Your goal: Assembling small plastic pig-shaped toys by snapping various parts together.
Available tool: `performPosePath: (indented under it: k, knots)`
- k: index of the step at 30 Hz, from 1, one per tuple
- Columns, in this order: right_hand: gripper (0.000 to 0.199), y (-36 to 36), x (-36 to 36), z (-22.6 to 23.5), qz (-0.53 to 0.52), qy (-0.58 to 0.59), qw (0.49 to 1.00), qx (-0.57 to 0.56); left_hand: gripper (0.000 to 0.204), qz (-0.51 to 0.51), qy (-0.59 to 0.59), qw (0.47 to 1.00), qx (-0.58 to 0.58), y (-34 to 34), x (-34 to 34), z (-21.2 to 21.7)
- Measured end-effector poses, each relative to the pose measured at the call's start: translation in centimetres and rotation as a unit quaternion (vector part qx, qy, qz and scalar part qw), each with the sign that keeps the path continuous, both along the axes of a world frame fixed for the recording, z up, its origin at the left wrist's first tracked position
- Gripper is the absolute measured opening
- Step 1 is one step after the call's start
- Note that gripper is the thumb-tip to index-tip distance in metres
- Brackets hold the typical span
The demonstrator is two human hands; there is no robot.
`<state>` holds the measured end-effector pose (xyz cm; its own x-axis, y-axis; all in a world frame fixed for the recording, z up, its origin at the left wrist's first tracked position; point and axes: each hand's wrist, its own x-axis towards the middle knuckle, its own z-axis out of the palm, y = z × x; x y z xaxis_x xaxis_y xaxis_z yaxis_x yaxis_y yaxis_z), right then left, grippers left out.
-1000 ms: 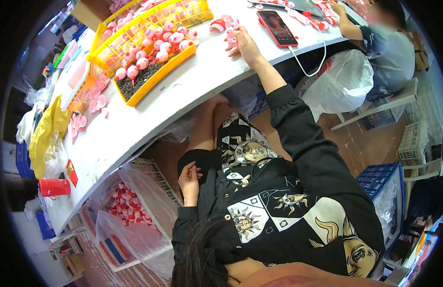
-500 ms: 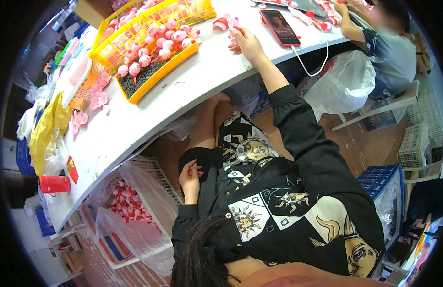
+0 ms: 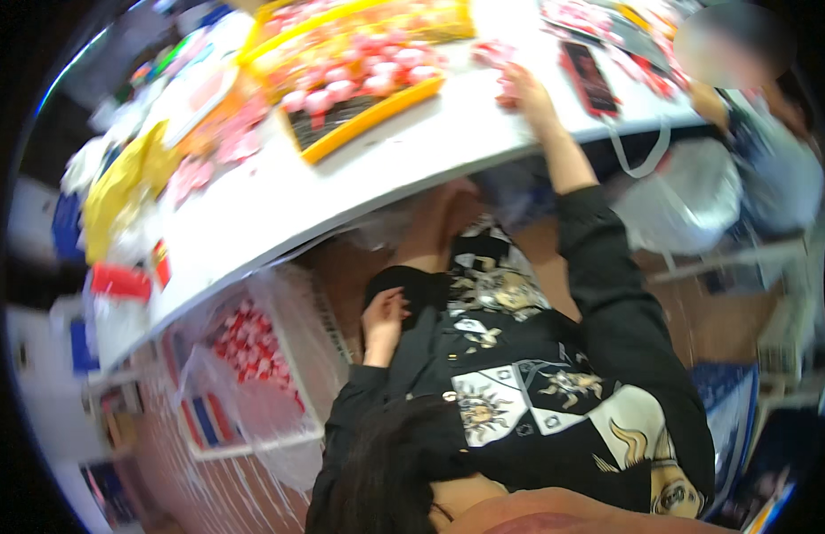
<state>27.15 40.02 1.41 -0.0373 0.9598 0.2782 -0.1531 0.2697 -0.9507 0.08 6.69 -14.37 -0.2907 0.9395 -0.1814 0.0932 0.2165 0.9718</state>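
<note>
Across the upper half of the view runs a long white table (image 3: 341, 191), bending with the lens, and on it sits the biggest thing, a yellow tray (image 3: 377, 125) loaded with small pink and white pieces on a dark base. Below the table edge, near the floor, a clear plastic bag (image 3: 252, 356) holds more red and white pieces of the same sort. To the right of the tray lies a phone (image 3: 589, 78) in a red case, with a white cable looping off the table's edge beneath it. Another person in a grey top sits at the far right end of the table.

The right hand (image 3: 528, 89) is stretched out onto the tabletop, just beside a small cluster of pink pieces (image 3: 494, 53) lying between the tray and the phone. Its fingers rest on or against one piece, but the picture is blurred and I cannot tell whether they have closed on it or only touch it. The left hand (image 3: 383, 313) rests in the lap, fingers loosely curled, holding nothing, well apart from the table.

By my reading, the step in hand is picking up loose pieces from the tabletop. The next move seems to call for a firm pinch on one piece without scattering its neighbours, and care not to nudge the phone just beside them.
</note>
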Motion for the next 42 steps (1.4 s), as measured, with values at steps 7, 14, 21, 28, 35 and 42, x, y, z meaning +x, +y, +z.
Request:
performPosePath:
  k: [7, 14, 21, 28, 35, 42]
  knots:
    - [0.04, 4.7, 5.3, -4.2, 0.077, 0.029, 0.996, -0.019, 0.02, 0.002, 0.0, 0.999, 0.046, -0.6, 1.0, -0.3]
    - [0.049, 2.9, 3.9, -2.5, 0.024, -0.03, 0.999, 0.003, 0.02, 0.004, 0.027, 0.999, 0.028, -1.1, 1.2, 0.4]
    - [0.049, 4.8, 7.1, -4.0, 0.013, -0.043, 0.999, -0.012, 0.021, -0.014, 0.012, 1.0, -0.004, 0.0, 1.3, 1.3]
    - [0.041, -3.1, 0.8, 0.2, 0.062, 0.144, 0.987, -0.026, 0.022, -0.042, 0.063, 0.996, 0.043, -0.8, 0.7, 6.6]
    - [0.04, -15.2, -2.6, 3.2, 0.306, 0.388, 0.836, -0.241, 0.02, -0.029, 0.181, 0.945, 0.27, 7.1, -1.8, 19.3]
    - [0.042, -23.8, -4.3, 2.6, 0.37, 0.365, 0.782, -0.343, 0.018, -0.024, 0.318, 0.894, 0.314, 17.5, -4.7, 22.1]
